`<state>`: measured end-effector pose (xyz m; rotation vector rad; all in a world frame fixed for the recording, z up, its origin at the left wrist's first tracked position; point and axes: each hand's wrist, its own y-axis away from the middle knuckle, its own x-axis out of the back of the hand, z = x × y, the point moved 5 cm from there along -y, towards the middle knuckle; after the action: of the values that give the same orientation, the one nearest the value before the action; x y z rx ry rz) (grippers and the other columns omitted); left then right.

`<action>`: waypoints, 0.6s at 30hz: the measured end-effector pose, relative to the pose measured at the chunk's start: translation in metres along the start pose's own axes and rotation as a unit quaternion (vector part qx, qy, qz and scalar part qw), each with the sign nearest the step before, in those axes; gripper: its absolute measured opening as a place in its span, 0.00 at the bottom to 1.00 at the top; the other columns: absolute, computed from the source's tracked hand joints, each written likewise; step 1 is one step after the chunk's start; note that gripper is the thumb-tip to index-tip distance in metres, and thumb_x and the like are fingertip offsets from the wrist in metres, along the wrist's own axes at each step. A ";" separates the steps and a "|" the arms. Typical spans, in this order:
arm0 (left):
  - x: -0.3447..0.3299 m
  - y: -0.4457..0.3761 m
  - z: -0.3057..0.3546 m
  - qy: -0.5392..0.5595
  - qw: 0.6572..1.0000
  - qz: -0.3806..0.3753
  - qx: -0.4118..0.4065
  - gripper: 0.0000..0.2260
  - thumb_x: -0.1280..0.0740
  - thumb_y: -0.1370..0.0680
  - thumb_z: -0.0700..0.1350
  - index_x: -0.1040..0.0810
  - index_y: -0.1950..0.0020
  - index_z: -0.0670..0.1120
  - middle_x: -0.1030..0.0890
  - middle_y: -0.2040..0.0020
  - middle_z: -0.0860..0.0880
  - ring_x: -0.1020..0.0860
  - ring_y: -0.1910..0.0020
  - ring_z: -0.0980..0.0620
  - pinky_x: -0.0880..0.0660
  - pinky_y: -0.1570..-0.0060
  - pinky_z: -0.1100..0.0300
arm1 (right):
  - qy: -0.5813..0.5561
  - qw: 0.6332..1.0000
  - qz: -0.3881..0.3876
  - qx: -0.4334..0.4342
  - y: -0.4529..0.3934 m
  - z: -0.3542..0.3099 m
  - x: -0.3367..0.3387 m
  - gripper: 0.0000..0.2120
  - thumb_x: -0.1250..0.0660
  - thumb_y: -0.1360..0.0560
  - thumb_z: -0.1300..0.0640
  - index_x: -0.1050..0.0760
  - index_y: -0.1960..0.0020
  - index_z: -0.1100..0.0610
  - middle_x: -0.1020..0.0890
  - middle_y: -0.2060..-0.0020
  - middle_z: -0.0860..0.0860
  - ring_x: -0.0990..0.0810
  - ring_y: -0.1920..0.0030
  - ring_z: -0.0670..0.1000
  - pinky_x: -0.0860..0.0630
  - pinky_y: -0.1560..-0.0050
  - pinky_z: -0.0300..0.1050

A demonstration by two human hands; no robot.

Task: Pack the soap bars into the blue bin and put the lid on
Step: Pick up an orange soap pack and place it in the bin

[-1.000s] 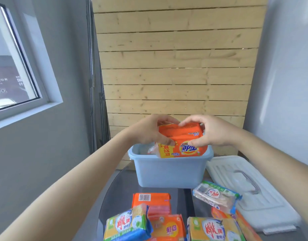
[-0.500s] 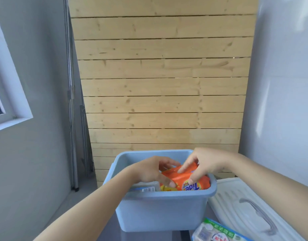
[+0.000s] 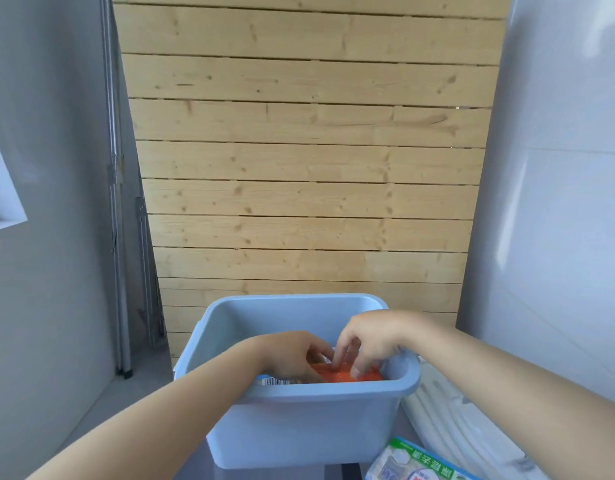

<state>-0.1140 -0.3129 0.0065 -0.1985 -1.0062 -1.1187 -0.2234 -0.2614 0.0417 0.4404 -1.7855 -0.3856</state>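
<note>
Bin (image 3: 299,427) w/ 1 orange bar (image 3: 337,375), 2 hands' fingers (image 3: 339,355) on it, 1 lid (image 3: 448,420).

pine plank wall (image 3: 306,161) between grey walls (image 3: 49,168)

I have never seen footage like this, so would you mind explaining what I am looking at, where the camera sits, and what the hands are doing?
There is no machine here: a person wears a wide-angle camera on the head, so you look forward and down along both bare arms. The left hand and right hand reach inside a blue bin and rest their fingers on an orange soap pack, seemingly settling it low in the bin. Beside it in the bin a barcoded wrapper peeks out. To the right of the bin lies its white lid, not yet on. At the bottom edge, a green-and-white soap pack waits outside the bin. Behind stands a wooden plank wall.
</note>
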 end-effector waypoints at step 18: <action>0.007 -0.004 -0.014 -0.050 0.997 -0.004 0.051 0.12 0.27 0.32 0.48 0.16 0.49 0.54 0.20 0.65 0.63 0.26 0.65 0.66 0.32 0.60 0.70 | -0.027 0.998 -0.044 -0.019 -0.008 0.003 -0.011 0.10 0.34 0.27 0.62 0.20 0.51 0.50 0.20 0.56 0.47 0.17 0.49 0.56 0.21 0.45 0.48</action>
<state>-0.1088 -0.3282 0.0022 -0.1697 -1.1515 -1.0697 -0.2235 -0.2627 0.0281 0.4862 -1.8125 -0.4962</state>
